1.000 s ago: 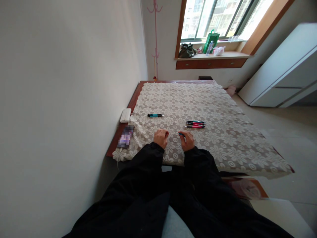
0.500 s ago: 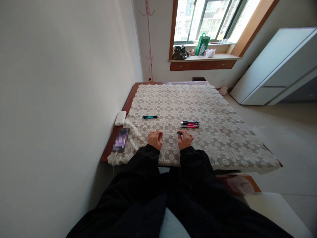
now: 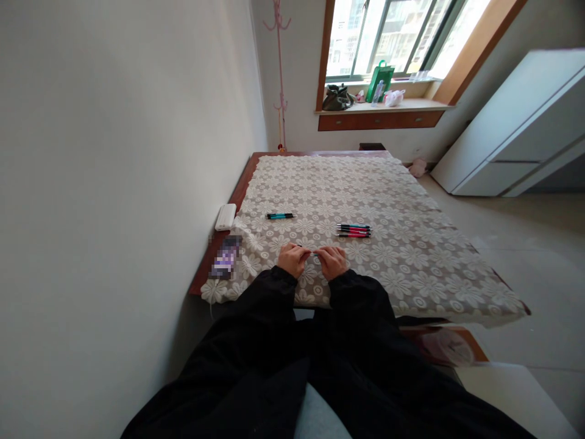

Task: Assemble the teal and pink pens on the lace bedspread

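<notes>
My left hand (image 3: 293, 260) is closed in a pinch, and a small dark tip of a pen part (image 3: 299, 246) shows at its fingers. Facing it, my right hand (image 3: 332, 262) pinches a teal pen part (image 3: 315, 253), mostly covered by the fingers. The fingertips of both hands meet or nearly meet over the tablecloth; whether the two parts are joined I cannot tell. Beyond my right hand lies a row of several pens (image 3: 354, 231), teal and red with black grips. Farther left, teal-and-black pens (image 3: 280, 216) lie side by side.
A patterned lace tablecloth (image 3: 402, 244) covers the table. Along the left edge are a white power bank (image 3: 225, 217) and a phone (image 3: 226, 256), its screen blurred. The wall stands close on the left. A chair seat (image 3: 507, 390) is at the lower right.
My right hand has moved left with the teal pen part, up to my left hand. The hands were apart before; now their fingertips are together. The view has shifted slightly.
</notes>
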Tool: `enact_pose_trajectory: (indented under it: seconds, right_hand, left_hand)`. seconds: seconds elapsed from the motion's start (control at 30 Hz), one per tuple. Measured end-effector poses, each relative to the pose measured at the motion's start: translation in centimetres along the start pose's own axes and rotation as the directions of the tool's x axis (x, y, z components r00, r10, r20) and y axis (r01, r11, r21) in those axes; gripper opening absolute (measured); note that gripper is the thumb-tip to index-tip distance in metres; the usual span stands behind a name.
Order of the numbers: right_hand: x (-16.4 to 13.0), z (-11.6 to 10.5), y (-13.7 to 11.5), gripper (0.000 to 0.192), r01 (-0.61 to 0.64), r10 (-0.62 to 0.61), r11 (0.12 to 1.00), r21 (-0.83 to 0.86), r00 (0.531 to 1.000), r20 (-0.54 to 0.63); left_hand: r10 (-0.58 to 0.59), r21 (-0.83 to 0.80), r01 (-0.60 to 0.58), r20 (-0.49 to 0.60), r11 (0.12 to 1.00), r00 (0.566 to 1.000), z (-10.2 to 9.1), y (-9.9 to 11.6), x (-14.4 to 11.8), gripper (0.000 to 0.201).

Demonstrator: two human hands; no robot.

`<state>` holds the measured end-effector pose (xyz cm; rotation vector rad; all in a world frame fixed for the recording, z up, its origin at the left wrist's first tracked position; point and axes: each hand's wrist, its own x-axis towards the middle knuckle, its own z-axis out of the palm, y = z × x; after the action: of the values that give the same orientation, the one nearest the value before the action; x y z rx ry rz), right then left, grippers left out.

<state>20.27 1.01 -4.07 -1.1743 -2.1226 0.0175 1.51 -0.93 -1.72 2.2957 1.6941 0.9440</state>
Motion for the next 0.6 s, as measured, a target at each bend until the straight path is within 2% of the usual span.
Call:
enact_pose_trajectory:
  seconds: [0.13,0.43,0.6]
  right_hand:
    - [-0.07,-0.09,-0.28,0.021,-0.026,0.025,0.999,-0.024,0.999,-0.045]
    - [-0.13,-0.38,0.52,0.020,-0.256,0.259,0.966,0.036,0.957,-0.132]
    - [-0.10,-0.84,0.20,0.020,-0.282,0.284,0.959,0.039,0.944,-0.166]
  left_hand:
    - [-0.010,0.018,0.010,0.010,1.000,1.000,-0.12,0.14,-0.05,0.014]
    - [-0.153,0.050,0.157,-0.086,0.986,0.985,-0.47,0.44,-0.10,0.014]
    - [-0.174,0.052,0.180,-0.098,0.982,0.980,-0.34,0.40,-0.12,0.014]
